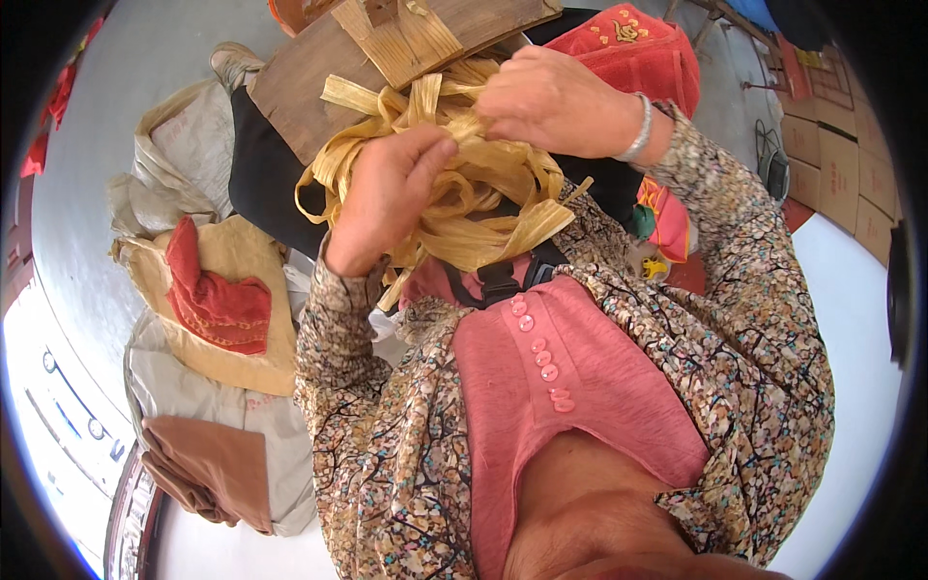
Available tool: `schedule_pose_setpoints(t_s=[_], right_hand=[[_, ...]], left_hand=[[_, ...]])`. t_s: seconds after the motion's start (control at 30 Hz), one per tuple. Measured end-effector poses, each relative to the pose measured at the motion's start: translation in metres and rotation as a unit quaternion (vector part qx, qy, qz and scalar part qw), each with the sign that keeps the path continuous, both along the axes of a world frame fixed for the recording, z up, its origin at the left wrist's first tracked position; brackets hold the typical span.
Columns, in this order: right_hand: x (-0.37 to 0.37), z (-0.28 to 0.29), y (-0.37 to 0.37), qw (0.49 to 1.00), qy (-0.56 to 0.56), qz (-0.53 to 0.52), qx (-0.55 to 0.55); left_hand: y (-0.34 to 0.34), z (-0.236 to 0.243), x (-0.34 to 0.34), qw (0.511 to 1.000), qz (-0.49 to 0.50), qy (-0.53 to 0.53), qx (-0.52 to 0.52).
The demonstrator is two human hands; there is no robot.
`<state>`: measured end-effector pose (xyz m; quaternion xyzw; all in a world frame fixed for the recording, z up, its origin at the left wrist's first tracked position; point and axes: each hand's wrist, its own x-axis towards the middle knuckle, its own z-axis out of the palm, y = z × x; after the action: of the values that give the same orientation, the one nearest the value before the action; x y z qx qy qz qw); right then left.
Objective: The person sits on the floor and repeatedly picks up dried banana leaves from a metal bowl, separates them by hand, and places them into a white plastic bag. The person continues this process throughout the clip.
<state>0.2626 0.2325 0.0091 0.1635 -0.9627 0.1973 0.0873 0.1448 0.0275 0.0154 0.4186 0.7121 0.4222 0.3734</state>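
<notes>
A loose tangle of flat, yellowish-tan strips point(483, 193), like dried plant fibre, lies in loops over my lap. My left hand point(391, 184) is closed at the tangle's left side, its thumb and fingers pinched together on the strips. To the right and a little farther off, my right hand point(556, 101) is closed too, its fingers curled on strips at the upper part of the tangle. The fingers partly hide what each hand grips. Just beyond the hands rests a wooden board point(300, 101) with a smaller wood block point(396, 43) on top of it.
Red cloth with gold embroidery point(628, 48) is beyond my right hand. Pale sacks point(184, 145) stand on the left, with a red cloth point(217, 300) and a brown cloth point(217, 464) nearer. Cardboard boxes point(836, 169) are stacked at the far right.
</notes>
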Motion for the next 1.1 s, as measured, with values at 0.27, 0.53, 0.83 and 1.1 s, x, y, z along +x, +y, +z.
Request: schedule_pose_setpoints(t_s=[0.27,0.53,0.83,1.1], right_hand=[[0.004,-0.043,0.026,0.746,-0.296,-0.100,-0.588],[-0.018,-0.013,0.015,0.790,-0.346,-0.086,-0.498],[-0.003,0.010,0.000,0.835,-0.250,-0.094,-0.482],[-0.016,-0.019,0.019,0.847,-0.230,-0.129,-0.462]], left_hand=[[-0.002,-0.019,-0.001,0.971,0.053,-0.231,-0.012],[0.007,-0.015,-0.007,0.974,0.066,-0.215,-0.016],[0.008,-0.012,-0.001,0.925,0.095,-0.364,-0.046],[0.007,-0.025,-0.009,0.958,0.133,-0.251,0.032]])
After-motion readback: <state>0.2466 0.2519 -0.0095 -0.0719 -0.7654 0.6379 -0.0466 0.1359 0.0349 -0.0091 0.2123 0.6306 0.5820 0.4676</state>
